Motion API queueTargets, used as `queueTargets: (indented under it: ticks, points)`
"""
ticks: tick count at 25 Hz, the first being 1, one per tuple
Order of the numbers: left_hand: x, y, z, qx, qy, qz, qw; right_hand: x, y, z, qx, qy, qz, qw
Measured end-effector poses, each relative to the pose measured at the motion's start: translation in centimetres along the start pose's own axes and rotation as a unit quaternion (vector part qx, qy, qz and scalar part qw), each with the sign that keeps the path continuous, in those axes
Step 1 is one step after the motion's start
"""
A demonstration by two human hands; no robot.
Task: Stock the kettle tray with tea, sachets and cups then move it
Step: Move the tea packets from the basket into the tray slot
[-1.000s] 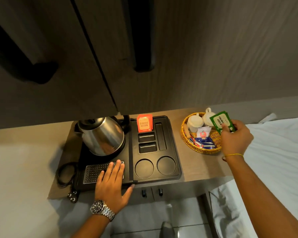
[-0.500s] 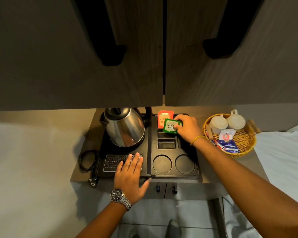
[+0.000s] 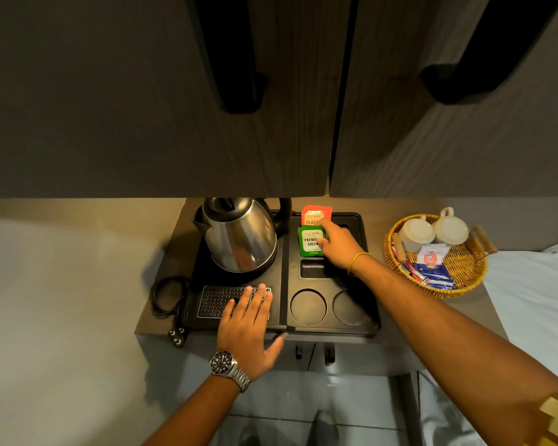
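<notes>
A black kettle tray (image 3: 285,275) sits on a narrow counter, with a steel kettle (image 3: 239,236) on its left half. An orange tea packet (image 3: 313,215) stands in the rear slot of the right half. Just in front of it stands a green tea packet (image 3: 309,243), with my right hand (image 3: 337,244) pinching its right edge. My left hand (image 3: 250,320) lies flat, fingers spread, on the tray's front edge and drip grille. A wicker basket (image 3: 464,278) to the right holds two white cups (image 3: 416,233) and several sachets (image 3: 432,268).
Two round cup recesses (image 3: 308,307) lie at the tray's front right. The kettle's black cord and plug (image 3: 171,300) lie left of the tray. Dark cabinet doors (image 3: 271,91) overhang the counter's back. A white bed (image 3: 535,300) borders the right.
My right hand carried the green tea packet from the basket over to the tray and stood it in the slot in front of the orange packet. My left hand stayed on the tray.
</notes>
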State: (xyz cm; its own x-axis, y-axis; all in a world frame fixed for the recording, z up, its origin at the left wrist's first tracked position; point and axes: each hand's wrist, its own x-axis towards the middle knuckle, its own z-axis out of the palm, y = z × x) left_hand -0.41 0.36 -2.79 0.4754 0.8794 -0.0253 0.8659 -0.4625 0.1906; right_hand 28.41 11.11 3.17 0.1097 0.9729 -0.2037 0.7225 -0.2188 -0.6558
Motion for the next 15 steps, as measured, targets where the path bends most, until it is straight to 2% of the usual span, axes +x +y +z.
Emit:
queueTargets:
  ticks: [4,10,15]
  points:
    - [-0.1,0.1,-0.1,0.01,0.013,0.007,1.0,-0.6,0.1,0.9,-0.015,0.018,-0.017,1.0]
    - [-0.1,0.2,-0.4,0.025,0.016,0.016,0.999,-1.9,-0.3,-0.2,-0.104,0.077,-0.005,0.992]
    - [-0.1,0.5,-0.8,0.035,0.021,0.018,0.999,-4.6,3.4,-6.3,-0.057,0.186,-0.015,0.981]
